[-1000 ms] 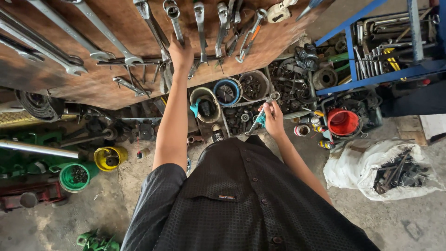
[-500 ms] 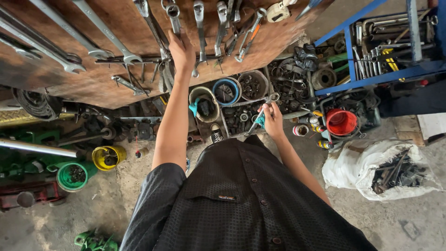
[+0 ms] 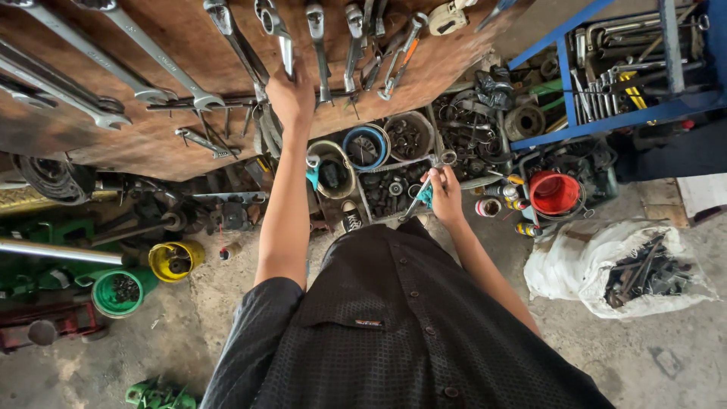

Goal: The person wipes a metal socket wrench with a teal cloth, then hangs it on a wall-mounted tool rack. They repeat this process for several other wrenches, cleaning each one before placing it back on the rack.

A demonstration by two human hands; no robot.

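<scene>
While the left hand reaches up to the wooden board in the upper middle of the frame, its fingers close around the shaft of a hanging wrench, which stays upright among the other tools on that board. The right hand is lower, a little right of the centre, and it is clamped on a small wrench with a metal shaft; something teal shows inside the same grip, but I cannot tell what it is. This small wrench points down and to the left, over a tray of dark metal parts. Long spanners hang slanted on the board in the upper left of the frame, and more wrenches hang in a row at the top middle. Just below the board stand round containers, one with a blue rim and one grey, both filled with small parts. A red bucket stands to the right of the right hand, near a blue metal rack in the upper right. A white sack with scrap metal lies on the concrete floor at the right. At the left side stand a yellow can and a green can. The person's dark shirt fills the lower middle of the frame.
</scene>
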